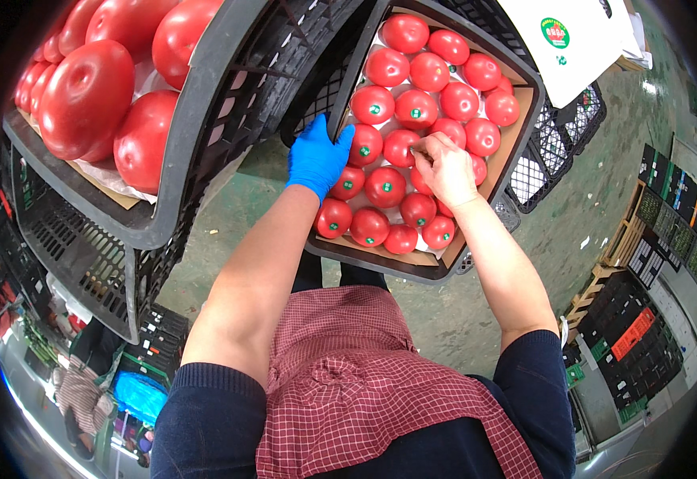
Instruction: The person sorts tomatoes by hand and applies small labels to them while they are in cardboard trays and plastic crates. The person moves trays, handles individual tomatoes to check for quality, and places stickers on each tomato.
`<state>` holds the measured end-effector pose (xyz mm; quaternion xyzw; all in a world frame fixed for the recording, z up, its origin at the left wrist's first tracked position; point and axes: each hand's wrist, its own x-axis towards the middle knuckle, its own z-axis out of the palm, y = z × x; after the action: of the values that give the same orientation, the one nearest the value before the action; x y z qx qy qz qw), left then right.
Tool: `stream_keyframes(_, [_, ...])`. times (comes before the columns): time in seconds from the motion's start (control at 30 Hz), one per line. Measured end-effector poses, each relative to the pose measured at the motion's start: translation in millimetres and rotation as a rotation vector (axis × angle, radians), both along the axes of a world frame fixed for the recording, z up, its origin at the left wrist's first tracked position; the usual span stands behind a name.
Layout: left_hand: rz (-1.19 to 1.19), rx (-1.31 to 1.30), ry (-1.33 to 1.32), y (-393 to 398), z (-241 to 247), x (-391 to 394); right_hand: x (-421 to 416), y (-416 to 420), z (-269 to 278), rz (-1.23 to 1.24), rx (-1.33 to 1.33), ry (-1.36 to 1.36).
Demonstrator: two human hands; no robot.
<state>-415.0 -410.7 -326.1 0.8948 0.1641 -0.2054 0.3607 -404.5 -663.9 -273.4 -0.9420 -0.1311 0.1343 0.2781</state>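
A black plastic crate (537, 99) lined with cardboard stands before me, filled with red tomatoes; many bear small green stickers. My left hand (318, 157), in a blue glove, grips the crate's left rim, thumb inside near a stickered tomato (365, 145). Bare, my right hand (446, 166) is over the middle of the crate. Its thumb and fingertips are pinched together against the right side of a tomato (399, 147); whether they hold something small is hidden. Farther up, a tomato (429, 72) and several around it show no sticker.
At the upper left, close to the camera, another black crate (172, 173) holds large-looking tomatoes. A white sheet or box with a green emblem (564, 66) lies at the upper right, above black mesh crates (555, 149). Stacked crates (636, 329) and a wooden pallet (588, 293) stand right. Someone in striped clothing (82, 392) is at the lower left.
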Motion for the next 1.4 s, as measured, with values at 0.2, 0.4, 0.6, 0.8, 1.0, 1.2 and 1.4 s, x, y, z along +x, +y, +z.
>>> stream_keyframes(0.2, [0.022,0.034,-0.022,-3.2,5.4,-1.6,6.3,-1.2,-2.5,-0.236,0.238,0.187])
stream_keyframes(0.4, [0.02,0.046,0.008,-3.8,10.9,0.1,41.5,13.7,-1.6,-0.13,-0.036,-0.188])
stream_keyframes(0.6, [0.022,0.032,0.064,-3.3,15.5,3.7,45.7,25.5,6.8,-0.019,-0.183,-0.214])
stream_keyframes(0.8, [0.026,0.002,0.077,-2.8,14.5,3.7,50.5,26.0,6.9,0.024,-0.246,-0.162])
stream_keyframes(1.0, [0.021,0.014,0.057,-3.3,10.1,1.5,54.7,11.5,-7.6,-0.111,-0.003,-0.134])
stream_keyframes(1.2, [0.024,0.017,0.039,-3.5,8.4,0.6,53.0,14.1,1.8,-0.073,-0.135,-0.175])
stream_keyframes(1.4, [0.001,0.009,0.029,-1.6,2.8,-1.3,47.1,21.9,7.3,0.018,-0.213,-0.215])
